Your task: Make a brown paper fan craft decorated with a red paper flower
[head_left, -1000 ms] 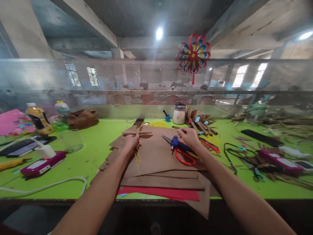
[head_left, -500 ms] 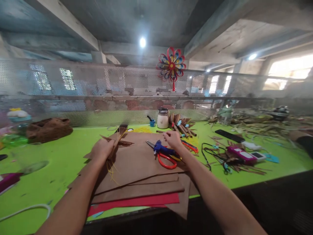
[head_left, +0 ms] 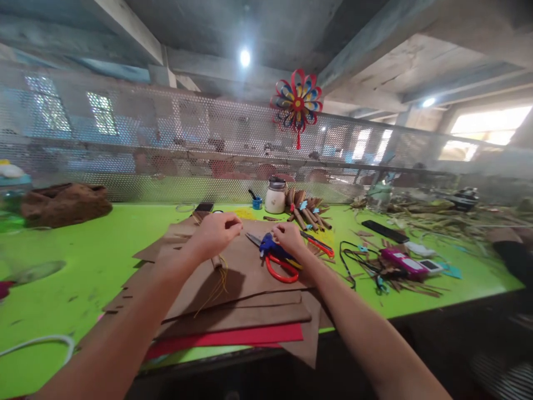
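The left hand (head_left: 216,232) hangs over a bundle with yellow threads (head_left: 224,275), its grip curled in; the right hand's (head_left: 288,238) is bunched above the scissors (head_left: 267,246). I cannot tell whether either is fully together or pinches anything. A narrow gap parts the hands. Bundle and scissors lie on brown sheets (head_left: 258,300), one corner overhanging the bench's (head_left: 95,266) front edge. The left hand hides most of the bundle; a cup (head_left: 33,250) at left is blurred.

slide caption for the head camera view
Left hand and right hand over brown sheets on a green table, red-handled scissors near the right hand, a flower-shaped ornament beyond.
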`<action>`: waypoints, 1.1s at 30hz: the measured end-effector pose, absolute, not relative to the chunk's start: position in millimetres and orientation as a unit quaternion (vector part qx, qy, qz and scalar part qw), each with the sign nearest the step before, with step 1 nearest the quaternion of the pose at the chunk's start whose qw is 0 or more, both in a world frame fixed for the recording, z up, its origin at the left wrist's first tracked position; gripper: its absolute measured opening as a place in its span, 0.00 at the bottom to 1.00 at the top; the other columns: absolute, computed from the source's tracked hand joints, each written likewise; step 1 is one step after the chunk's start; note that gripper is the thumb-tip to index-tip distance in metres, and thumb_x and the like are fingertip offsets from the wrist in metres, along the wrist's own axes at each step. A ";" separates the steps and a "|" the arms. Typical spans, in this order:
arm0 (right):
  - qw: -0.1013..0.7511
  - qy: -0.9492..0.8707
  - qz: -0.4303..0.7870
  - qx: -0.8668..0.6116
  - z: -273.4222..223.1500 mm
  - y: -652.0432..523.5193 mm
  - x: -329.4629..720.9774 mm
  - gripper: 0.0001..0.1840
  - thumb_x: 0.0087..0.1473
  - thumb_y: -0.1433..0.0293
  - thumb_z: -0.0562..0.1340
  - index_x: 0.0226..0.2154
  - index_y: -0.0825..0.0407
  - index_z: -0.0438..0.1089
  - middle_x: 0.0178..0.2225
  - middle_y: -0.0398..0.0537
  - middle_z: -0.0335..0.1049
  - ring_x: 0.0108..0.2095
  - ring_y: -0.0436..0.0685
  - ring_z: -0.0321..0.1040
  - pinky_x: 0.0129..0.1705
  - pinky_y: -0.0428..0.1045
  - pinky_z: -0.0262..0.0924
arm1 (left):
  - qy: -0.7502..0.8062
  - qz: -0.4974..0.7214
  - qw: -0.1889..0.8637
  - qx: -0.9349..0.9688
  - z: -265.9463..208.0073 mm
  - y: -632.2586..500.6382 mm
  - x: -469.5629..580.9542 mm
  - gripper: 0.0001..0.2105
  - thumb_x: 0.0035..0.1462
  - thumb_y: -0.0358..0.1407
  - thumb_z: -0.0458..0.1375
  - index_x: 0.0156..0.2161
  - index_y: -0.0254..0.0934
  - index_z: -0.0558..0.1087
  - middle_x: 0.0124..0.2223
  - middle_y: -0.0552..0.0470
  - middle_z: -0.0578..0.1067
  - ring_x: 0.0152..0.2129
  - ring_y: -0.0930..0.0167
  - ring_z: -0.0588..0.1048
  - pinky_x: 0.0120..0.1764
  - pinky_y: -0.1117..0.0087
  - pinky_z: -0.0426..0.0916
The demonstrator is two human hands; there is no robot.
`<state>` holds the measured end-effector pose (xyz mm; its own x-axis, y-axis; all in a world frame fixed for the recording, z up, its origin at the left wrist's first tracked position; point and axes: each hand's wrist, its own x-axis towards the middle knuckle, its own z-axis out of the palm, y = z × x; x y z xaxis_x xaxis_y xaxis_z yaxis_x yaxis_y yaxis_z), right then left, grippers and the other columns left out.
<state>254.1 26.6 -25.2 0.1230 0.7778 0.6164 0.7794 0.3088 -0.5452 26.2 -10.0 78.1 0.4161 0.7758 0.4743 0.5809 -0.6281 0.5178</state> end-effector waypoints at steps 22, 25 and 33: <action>0.494 -0.663 0.019 -0.563 -19.8 11.5 243.6 0.14 0.50 0.67 0.54 0.25 0.56 0.73 0.21 0.47 0.71 0.24 0.54 0.67 0.28 0.47 0.58 | 0.362 0.264 0.152 0.881 13.7 17.3 24.5 0.07 0.48 0.34 0.56 0.23 0.38 0.73 0.24 0.50 0.74 0.22 0.70 0.69 0.29 0.72 0.60; 0.516 -0.654 0.007 -0.553 -18.1 7.3 242.3 0.15 0.50 0.64 0.55 0.25 0.56 0.72 0.21 0.48 0.71 0.24 0.55 0.67 0.28 0.47 0.58 | 0.357 0.282 0.144 0.879 26.3 2.1 30.1 0.08 0.50 0.33 0.54 0.24 0.36 0.73 0.23 0.50 0.74 0.22 0.71 0.68 0.29 0.73 0.60; 0.479 -0.742 -0.003 -0.469 -5.9 -25.5 213.0 0.15 0.54 0.61 0.55 0.30 0.54 0.72 0.29 0.49 0.72 0.30 0.54 0.67 0.34 0.48 0.60 | 0.283 0.304 0.114 0.902 59.2 -84.8 6.6 0.12 0.57 0.36 0.48 0.38 0.35 0.73 0.37 0.47 0.75 0.34 0.69 0.71 0.39 0.71 0.61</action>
